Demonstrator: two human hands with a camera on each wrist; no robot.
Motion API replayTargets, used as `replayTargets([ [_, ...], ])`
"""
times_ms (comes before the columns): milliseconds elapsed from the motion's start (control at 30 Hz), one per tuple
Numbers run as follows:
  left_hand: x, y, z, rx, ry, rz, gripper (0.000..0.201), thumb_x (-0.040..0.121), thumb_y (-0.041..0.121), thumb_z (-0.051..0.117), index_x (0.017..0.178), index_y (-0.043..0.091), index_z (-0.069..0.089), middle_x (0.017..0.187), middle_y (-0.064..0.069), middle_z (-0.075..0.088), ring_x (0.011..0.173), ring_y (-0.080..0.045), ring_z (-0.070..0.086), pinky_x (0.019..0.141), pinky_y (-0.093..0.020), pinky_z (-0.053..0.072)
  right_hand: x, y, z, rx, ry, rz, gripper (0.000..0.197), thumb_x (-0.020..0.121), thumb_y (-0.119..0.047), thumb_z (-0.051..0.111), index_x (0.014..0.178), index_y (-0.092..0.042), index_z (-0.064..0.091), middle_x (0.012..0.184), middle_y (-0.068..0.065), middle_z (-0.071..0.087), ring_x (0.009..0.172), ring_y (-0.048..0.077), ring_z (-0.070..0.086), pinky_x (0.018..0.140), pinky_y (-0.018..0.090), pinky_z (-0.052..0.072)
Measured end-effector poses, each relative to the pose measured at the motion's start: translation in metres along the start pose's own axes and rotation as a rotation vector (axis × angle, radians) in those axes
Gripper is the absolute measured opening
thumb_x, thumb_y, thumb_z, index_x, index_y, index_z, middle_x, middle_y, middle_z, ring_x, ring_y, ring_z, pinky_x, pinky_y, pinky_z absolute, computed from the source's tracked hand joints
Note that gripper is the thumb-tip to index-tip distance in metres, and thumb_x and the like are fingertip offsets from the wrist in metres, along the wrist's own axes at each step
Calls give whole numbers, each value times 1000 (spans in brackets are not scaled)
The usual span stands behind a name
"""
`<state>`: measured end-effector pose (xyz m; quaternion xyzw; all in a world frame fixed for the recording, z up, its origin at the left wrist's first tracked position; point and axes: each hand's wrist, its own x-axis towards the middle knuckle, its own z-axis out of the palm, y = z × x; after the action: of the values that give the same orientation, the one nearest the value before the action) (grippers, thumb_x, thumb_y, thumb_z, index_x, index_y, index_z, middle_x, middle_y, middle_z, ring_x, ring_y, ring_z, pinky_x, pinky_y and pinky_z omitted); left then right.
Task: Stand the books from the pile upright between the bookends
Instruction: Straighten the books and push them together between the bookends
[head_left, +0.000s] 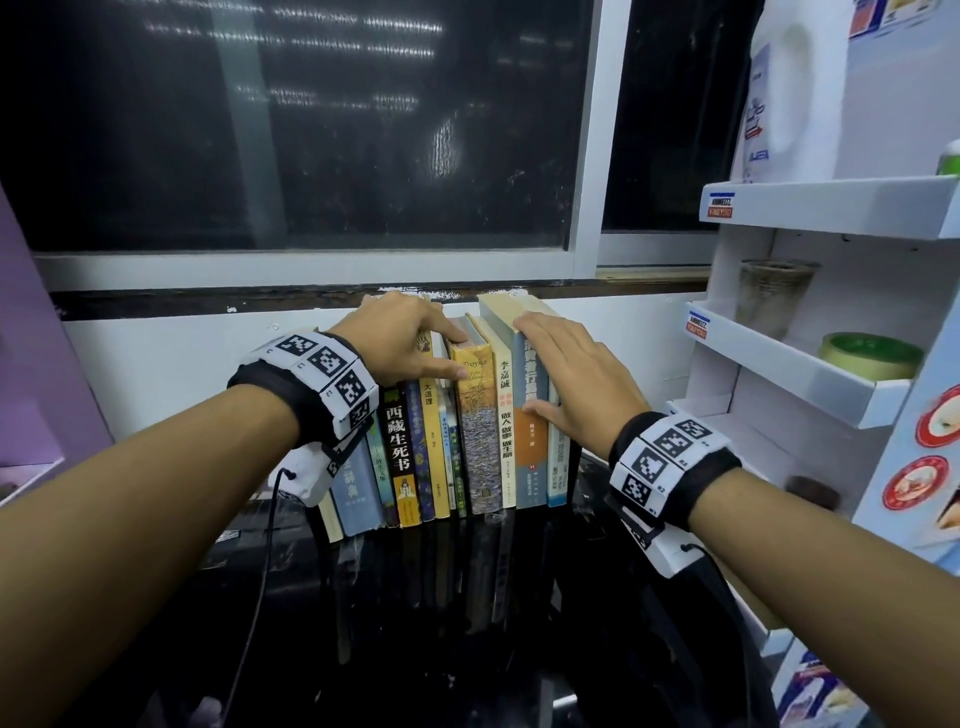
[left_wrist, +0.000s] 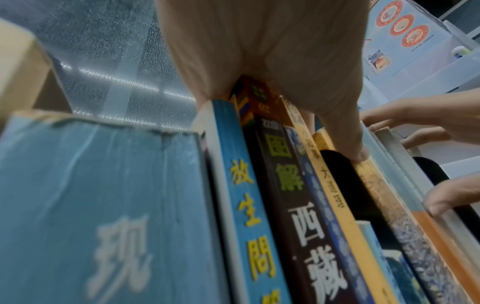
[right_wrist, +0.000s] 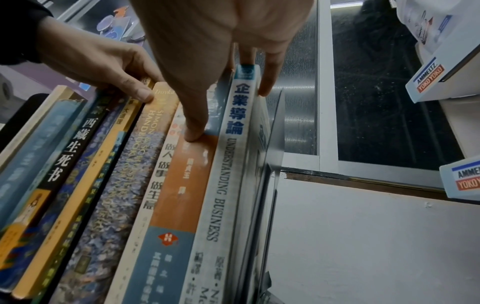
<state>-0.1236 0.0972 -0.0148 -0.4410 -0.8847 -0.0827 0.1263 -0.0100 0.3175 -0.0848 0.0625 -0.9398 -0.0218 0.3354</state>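
A row of books stands upright on the black glossy table (head_left: 467, 623). My left hand (head_left: 415, 343) lies over the book tops; its index finger and thumb pinch the top of the yellow-and-purple book (head_left: 480, 441), (right_wrist: 122, 185), thumb on the spine (right_wrist: 145, 94). My right hand (head_left: 561, 374) rests flat over the right end of the row, thumb pressing the orange-and-blue spine (right_wrist: 187, 174), fingers straight past the tops. A white "Understanding Business" book (right_wrist: 221, 195) stands last, against a thin bookend plate (right_wrist: 276, 127). A dark rounded bookend (right_wrist: 15, 115) shows at the left end.
A white shelf rack (head_left: 831, 208) stands close on the right, holding a tape roll (head_left: 867, 356) and a cup (head_left: 774, 296). A dark window (head_left: 291, 130) and its sill run behind the books. A purple panel (head_left: 36, 338) is at the left.
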Motion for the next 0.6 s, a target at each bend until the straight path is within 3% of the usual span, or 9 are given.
replayTargets([
  [67, 5, 5, -4, 69, -41, -6, 68, 71, 78, 59, 127, 40, 65, 127, 16, 64, 109, -13, 59, 102, -52, 42, 2, 8, -6, 13, -49, -21, 97, 77, -41, 82, 153, -21, 26, 159, -1, 30, 143, 17, 29, 112, 41, 35],
  [167, 10, 9, -3, 98, -68, 16, 68, 77, 73, 63, 135, 38, 58, 138, 16, 58, 108, -12, 59, 98, -46, 49, 3, 21, -13, -10, -120, -69, 106, 72, -44, 85, 155, -23, 22, 161, -3, 26, 145, 17, 28, 114, 38, 30],
  [300, 14, 10, 4, 134, -67, 26, 77, 78, 75, 59, 144, 38, 48, 139, 17, 58, 108, -11, 62, 90, -36, 50, 1, 28, -15, -12, -131, -81, 106, 73, -38, 85, 156, -23, 21, 162, -3, 25, 145, 17, 28, 112, 39, 33],
  [600, 13, 11, 4, 166, -35, 22, 75, 78, 74, 58, 144, 41, 47, 134, 12, 63, 109, -16, 65, 75, -29, 41, 6, 28, -2, 48, -94, -58, 99, 74, -34, 85, 152, -25, 24, 158, -3, 30, 143, 16, 29, 110, 43, 38],
])
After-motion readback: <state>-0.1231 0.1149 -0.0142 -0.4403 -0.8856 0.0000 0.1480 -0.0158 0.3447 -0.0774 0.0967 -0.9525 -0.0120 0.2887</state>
